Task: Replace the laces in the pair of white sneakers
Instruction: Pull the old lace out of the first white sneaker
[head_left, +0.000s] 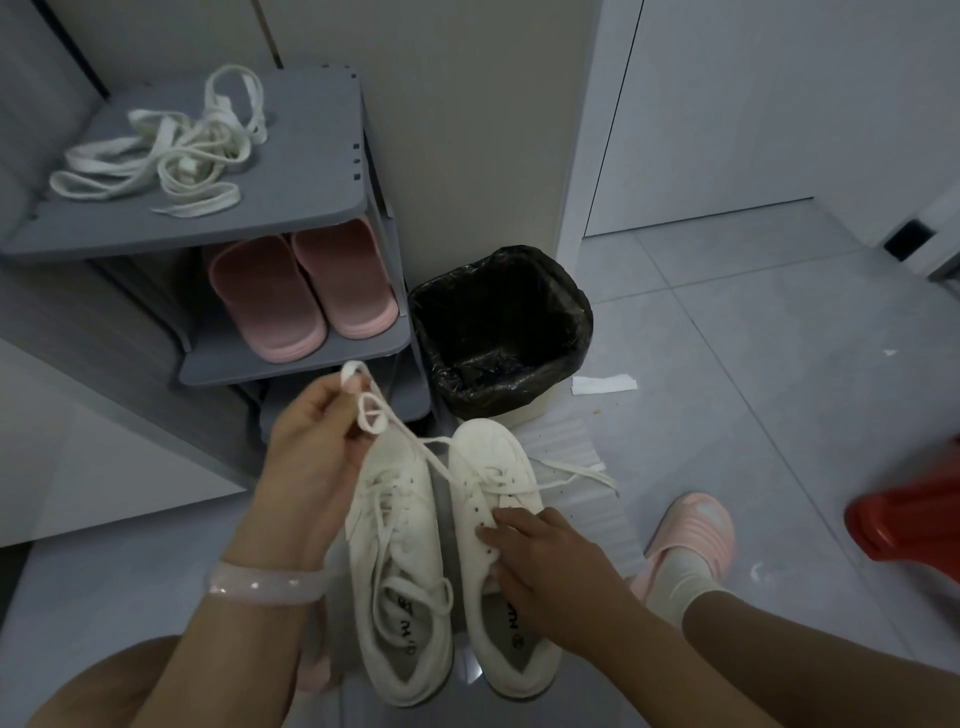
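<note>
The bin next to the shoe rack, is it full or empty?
Nearly empty. The bin is lined with a black bag, and its inside shows dark down to the bottom with no pile of rubbish visible.

Sneakers (447, 545) before rack (311, 156); bin (501, 332) right.
</note>
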